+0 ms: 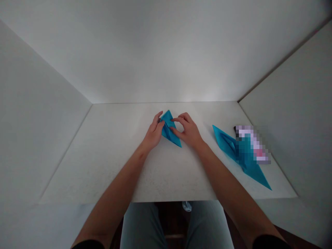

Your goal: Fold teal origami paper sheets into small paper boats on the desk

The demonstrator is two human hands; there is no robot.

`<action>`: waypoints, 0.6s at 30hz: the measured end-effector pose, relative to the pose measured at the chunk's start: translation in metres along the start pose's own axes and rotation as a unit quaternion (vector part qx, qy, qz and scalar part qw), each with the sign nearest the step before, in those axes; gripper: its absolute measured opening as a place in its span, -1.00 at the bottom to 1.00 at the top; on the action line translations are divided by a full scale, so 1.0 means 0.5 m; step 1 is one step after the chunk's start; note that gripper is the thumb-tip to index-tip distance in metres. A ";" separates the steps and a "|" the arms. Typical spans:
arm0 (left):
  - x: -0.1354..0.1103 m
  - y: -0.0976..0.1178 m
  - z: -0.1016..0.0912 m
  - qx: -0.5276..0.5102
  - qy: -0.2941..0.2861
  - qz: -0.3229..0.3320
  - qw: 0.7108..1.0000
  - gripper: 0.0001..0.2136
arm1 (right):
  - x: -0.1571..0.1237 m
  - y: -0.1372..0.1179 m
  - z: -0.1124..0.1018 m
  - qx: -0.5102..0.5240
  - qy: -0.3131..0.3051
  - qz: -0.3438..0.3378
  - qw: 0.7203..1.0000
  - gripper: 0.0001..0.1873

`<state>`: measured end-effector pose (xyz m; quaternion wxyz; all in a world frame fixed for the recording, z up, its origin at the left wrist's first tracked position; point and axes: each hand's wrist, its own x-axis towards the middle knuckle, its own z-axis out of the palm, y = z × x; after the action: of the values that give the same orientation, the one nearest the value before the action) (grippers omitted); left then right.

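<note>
A small piece of folded blue paper (168, 125), pointed at its top and lower right, is between my two hands over the middle of the white tabletop. Along its left edge, my left hand (154, 133) grips it, with the thumb on the upper face and the other fingers partly hidden behind. From the right, my right hand (188, 129) has its thumb and index finger on the paper's surface, with the remaining fingers curled above. A dark fold line runs down the paper near my left thumb.
To the right lies a larger folded blue paper shape (225, 142), long and pointed at both ends. A pixelated pinkish item (262, 152) is partly beneath or beside it. White walls enclose the tabletop (103, 155) at the back and sides; its front edge is by my legs.
</note>
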<state>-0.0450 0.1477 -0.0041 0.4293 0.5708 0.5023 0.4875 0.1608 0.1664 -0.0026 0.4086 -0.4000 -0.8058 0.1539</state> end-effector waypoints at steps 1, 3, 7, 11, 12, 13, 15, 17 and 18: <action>-0.004 0.007 0.002 0.010 -0.004 -0.003 1.000 -0.49 | -0.001 -0.006 -0.004 -0.015 -0.002 -0.001 1.000 -0.70; -0.010 0.016 0.007 0.016 -0.024 -0.003 1.000 -0.52 | -0.002 -0.014 -0.010 -0.032 -0.018 0.004 0.999 -0.64; -0.014 0.023 0.013 0.016 -0.046 0.007 0.999 -0.56 | -0.003 -0.024 -0.014 -0.052 -0.048 0.044 0.997 -0.80; -0.012 0.021 0.016 0.019 -0.031 -0.006 0.999 -0.61 | -0.001 -0.032 -0.017 -0.043 -0.067 0.093 0.992 -0.96; -0.012 0.019 0.016 0.014 -0.025 -0.016 0.999 -0.61 | -0.001 -0.033 -0.018 -0.033 -0.073 0.101 0.992 -0.97; -0.011 0.017 0.016 0.009 -0.019 -0.028 0.999 -0.61 | -0.001 -0.033 -0.020 -0.020 -0.079 0.107 0.991 -0.98; -0.007 0.012 0.015 -0.003 -0.006 -0.059 0.998 -0.61 | 0.000 -0.031 -0.025 0.018 -0.080 0.120 0.989 -0.99; -0.001 0.006 0.012 -0.023 0.005 -0.089 0.996 -0.61 | 0.001 -0.025 -0.029 0.076 -0.070 0.149 0.983 -0.96; 0.002 0.004 0.010 -0.036 0.011 -0.103 0.994 -0.62 | 0.002 -0.021 -0.032 0.115 -0.063 0.172 0.976 -0.93</action>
<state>-0.0396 0.1487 -0.0030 0.4919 0.4950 0.5451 0.4646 0.1674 0.1593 0.0138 0.3678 -0.4724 -0.7260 0.3383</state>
